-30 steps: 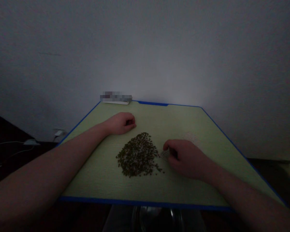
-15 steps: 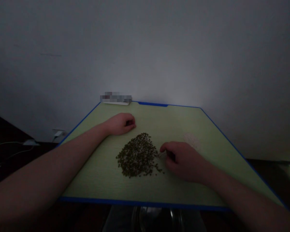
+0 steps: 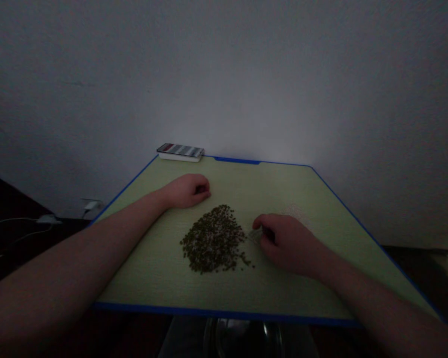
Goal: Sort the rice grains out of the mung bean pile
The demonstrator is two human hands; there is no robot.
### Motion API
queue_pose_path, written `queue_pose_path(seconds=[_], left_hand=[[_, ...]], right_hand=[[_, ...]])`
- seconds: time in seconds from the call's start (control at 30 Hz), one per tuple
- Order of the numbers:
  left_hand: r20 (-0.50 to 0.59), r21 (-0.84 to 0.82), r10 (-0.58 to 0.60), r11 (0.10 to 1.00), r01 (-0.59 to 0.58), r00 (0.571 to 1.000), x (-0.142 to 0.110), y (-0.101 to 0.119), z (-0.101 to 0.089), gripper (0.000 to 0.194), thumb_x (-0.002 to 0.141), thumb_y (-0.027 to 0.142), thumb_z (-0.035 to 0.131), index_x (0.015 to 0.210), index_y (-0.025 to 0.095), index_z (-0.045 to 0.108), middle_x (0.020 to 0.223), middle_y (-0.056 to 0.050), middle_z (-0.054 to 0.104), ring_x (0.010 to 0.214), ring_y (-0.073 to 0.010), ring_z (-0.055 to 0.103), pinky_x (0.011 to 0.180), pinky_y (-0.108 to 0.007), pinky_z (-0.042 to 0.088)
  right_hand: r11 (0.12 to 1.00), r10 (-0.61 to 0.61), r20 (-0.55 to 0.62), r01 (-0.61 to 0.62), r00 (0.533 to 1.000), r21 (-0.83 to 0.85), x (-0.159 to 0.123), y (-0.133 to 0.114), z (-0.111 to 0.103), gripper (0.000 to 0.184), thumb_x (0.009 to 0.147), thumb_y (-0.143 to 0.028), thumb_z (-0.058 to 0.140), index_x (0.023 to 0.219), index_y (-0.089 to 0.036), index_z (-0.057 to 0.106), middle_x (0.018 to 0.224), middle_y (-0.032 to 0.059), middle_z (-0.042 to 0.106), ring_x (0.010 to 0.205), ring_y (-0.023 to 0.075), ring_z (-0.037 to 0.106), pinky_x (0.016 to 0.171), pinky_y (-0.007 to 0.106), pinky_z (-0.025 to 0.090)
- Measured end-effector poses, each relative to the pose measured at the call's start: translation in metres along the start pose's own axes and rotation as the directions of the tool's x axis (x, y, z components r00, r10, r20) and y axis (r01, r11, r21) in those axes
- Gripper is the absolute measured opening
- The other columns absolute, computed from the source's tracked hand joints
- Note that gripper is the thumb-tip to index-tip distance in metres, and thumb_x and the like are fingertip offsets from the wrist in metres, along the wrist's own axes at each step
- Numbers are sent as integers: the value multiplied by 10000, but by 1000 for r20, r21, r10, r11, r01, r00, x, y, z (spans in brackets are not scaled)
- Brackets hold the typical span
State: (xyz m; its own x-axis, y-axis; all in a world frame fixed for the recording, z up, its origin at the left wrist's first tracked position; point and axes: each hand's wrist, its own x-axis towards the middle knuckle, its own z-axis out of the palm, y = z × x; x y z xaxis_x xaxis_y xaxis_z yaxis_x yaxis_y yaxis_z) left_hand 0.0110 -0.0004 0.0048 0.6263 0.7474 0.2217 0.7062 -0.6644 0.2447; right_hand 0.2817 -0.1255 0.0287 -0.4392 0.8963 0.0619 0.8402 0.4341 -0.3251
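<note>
On the pale green table lies a spread pile of small green-brown beans [image 3: 211, 241] mixed with pale grains, a few strays at its right edge. My right hand [image 3: 285, 243] rests just right of the pile, fingers curled down. What its fingertips hold, if anything, is hidden. A thin patch of pale grains [image 3: 254, 235] shows beside its fingers. Beyond that hand is another scatter of pale grains [image 3: 295, 212]. My left hand [image 3: 189, 191] lies behind the pile at the upper left, loosely curled, with nothing visible inside it.
A phone [image 3: 181, 149] lies on a white box at the table's [image 3: 254, 186] far left corner, near the wall [image 3: 239, 84]. Blue edging [image 3: 224, 312] runs round the tabletop. Below the front edge is a shiny metal pot [image 3: 242, 335]. A plug and cables [image 3: 91, 205] are at left.
My right hand has shifted slightly right and away from me, off the pile's edge, and the pale grains by its fingers show a little farther right. My left hand has stayed put.
</note>
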Motion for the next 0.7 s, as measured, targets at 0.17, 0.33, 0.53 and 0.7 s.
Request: queue_pose_path(seconds=[0.17, 0.33, 0.53, 0.7], left_hand=[[-9, 3, 11, 1000, -11, 1000, 0, -1, 1, 229, 809, 360, 506, 756, 154, 589, 665, -11, 558, 591, -109, 454, 566, -248, 331], [-5, 1, 2, 1000, -2, 1000, 0, -2, 1, 236, 806, 372, 508, 765, 157, 595, 669, -12, 570, 598, -112, 467, 573, -250, 338], [-7, 4, -5, 1000, 5, 1000, 0, -1, 1, 240, 802, 374, 502, 768, 157, 599, 674, -13, 575, 591, -110, 465, 572, -252, 339], [0, -2, 0, 1000, 0, 1000, 0, -1, 0, 254, 808, 385, 497, 778, 156, 604, 678, -14, 577, 600, -112, 471, 573, -247, 342]], right_hand=[[999, -49, 10, 49, 999, 21, -1, 0, -2, 291, 719, -106, 482, 940, -167, 661, 721, 22, 634, 638, 135, 523, 621, 265, 344], [997, -72, 45, 71, 996, 10, -3, 0, -4, 272, 692, -103, 496, 895, -174, 662, 688, 11, 625, 613, 131, 514, 603, 264, 341], [996, -75, -12, 75, 997, 43, 1, 3, 0, 292, 766, -117, 468, 985, -163, 655, 872, 62, 684, 754, 168, 587, 700, 287, 394], [987, -140, 7, 139, 990, 81, 0, 2, -1, 316, 747, -84, 459, 974, -169, 661, 890, 58, 681, 760, 161, 588, 704, 280, 402]])
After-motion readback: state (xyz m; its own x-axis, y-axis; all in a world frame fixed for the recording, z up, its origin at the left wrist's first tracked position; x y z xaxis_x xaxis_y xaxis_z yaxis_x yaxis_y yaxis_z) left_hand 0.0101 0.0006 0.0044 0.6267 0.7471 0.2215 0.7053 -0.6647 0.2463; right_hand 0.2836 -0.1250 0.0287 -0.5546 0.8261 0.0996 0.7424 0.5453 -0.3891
